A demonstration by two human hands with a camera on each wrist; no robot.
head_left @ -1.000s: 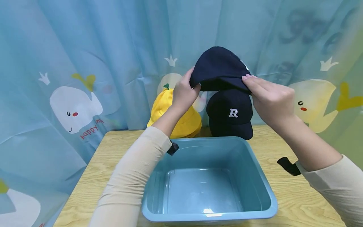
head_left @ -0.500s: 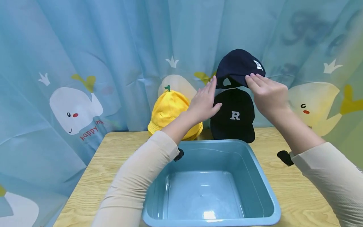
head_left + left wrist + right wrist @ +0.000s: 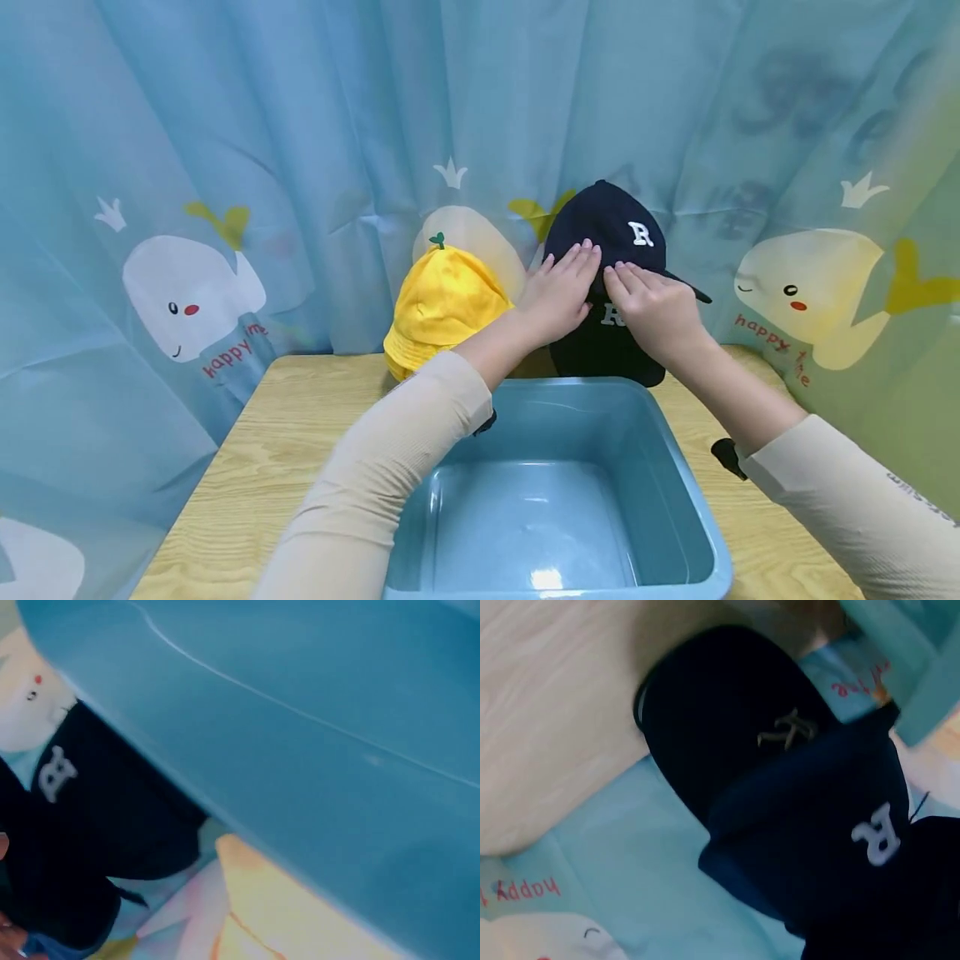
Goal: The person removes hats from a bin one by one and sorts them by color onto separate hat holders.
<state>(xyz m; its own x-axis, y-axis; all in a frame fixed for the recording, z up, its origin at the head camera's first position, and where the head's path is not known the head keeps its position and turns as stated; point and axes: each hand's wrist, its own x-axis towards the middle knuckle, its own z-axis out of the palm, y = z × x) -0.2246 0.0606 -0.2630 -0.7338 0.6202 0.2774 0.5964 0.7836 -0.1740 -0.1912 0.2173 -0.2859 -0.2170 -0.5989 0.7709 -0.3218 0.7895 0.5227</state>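
A navy baseball cap [image 3: 600, 215] with a white R sits over the crown of a black baseball cap [image 3: 600, 350], its brim pointing right. The lower cap also carries an R, partly covered by my right hand [image 3: 660, 310]. That hand lays its fingers on the navy cap's lower front; its thumb is hidden. My left hand [image 3: 557, 293] rests extended fingers on the cap's left side. In the right wrist view the navy cap [image 3: 802, 840] overlaps the black brim [image 3: 720, 697]. Fingertips [image 3: 11, 941] show at the left wrist view's edge, beside the dark caps.
A yellow bucket hat [image 3: 446, 300] with a green sprout stands left of the caps, partly behind my left arm. In front is a blue plastic basin [image 3: 667, 467] on the wooden table [image 3: 255, 450]. A blue printed curtain [image 3: 315, 133] hangs close behind.
The navy cap came down from the air onto the black cap, turning its R forward. My left hand let go of its edge, then came back to touch its side. My right hand lowered with it.
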